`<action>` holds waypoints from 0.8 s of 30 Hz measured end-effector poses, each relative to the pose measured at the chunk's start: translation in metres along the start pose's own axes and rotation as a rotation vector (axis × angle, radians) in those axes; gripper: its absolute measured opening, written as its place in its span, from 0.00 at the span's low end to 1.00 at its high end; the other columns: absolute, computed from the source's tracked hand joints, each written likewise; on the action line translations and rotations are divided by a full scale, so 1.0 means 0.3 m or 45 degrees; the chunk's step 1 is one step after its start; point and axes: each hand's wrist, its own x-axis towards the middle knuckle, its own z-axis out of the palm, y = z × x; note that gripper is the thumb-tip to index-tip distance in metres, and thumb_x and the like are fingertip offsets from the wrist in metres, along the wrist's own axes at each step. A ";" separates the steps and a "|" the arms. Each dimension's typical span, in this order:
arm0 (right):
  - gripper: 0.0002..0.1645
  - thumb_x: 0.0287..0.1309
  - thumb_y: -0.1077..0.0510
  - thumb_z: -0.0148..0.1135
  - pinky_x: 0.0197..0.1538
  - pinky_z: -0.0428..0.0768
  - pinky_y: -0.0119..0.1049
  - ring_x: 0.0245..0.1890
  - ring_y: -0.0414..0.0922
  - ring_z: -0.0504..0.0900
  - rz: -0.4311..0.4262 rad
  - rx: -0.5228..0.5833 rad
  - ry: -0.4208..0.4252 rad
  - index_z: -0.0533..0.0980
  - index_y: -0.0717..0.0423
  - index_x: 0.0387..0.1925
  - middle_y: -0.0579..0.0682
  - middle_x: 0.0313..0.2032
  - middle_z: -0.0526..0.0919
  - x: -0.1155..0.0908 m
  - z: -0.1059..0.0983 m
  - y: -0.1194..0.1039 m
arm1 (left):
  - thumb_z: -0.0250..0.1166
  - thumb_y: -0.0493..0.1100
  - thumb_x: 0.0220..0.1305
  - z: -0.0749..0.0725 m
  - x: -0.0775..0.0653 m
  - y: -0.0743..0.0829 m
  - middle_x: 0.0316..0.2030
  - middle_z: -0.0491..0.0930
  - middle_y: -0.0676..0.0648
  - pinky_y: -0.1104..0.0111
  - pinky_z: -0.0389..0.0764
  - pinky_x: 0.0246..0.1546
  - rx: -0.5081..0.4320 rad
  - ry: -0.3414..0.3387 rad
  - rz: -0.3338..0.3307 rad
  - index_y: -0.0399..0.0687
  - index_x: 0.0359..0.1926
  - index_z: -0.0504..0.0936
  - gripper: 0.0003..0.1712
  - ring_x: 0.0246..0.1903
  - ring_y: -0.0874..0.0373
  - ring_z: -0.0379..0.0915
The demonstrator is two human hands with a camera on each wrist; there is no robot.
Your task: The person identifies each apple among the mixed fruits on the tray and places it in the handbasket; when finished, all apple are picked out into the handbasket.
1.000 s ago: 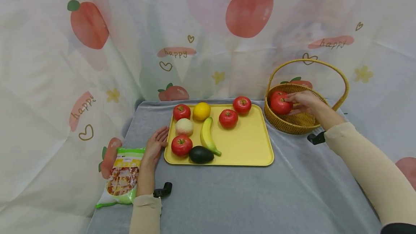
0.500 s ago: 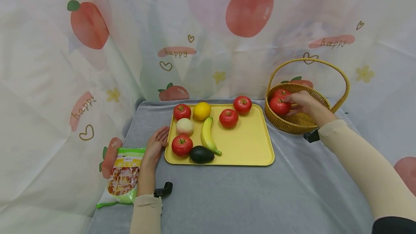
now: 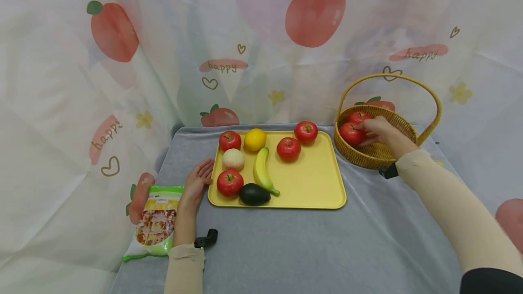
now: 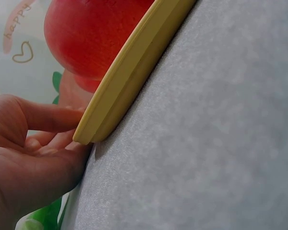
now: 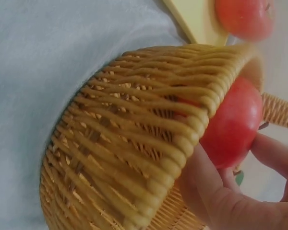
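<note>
My right hand [image 3: 381, 130] reaches into the wicker basket [image 3: 367, 161] and grips a red apple [image 3: 352, 134], with the fingers and thumb round its side. Behind it in the basket sits another red apple [image 3: 359, 116]. In the right wrist view the gripped apple [image 5: 235, 122] is at the basket's rim, partly hidden by the weave. My left hand [image 3: 198, 183] rests at the left edge of the yellow tray [image 3: 310, 180], its fingers fairly straight. The left wrist view shows that hand [image 4: 33, 148] touching the tray's rim [image 4: 120, 91].
On the tray lie several red apples [image 3: 288, 149], a lemon [image 3: 255, 139], a pale peach [image 3: 233, 160], a banana [image 3: 263, 171] and a dark avocado [image 3: 254, 194]. A green-and-white snack bag [image 3: 157, 223] lies beside my left forearm. The basket's tall handle [image 3: 437, 108] arches over its opening.
In the basket, my right hand has shifted slightly with the apple, and more of the apple behind shows. My right forearm has swung a little left. The left hand stays at the tray.
</note>
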 end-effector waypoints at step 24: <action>0.42 0.78 0.60 0.47 0.61 0.80 0.56 0.66 0.65 0.67 0.015 0.096 -0.137 0.40 0.75 0.78 0.69 0.63 0.60 0.017 -0.019 0.016 | 0.46 0.12 0.52 -0.003 0.004 -0.006 0.77 0.61 0.35 0.59 0.59 0.77 0.046 0.019 0.021 0.35 0.79 0.59 0.50 0.77 0.45 0.56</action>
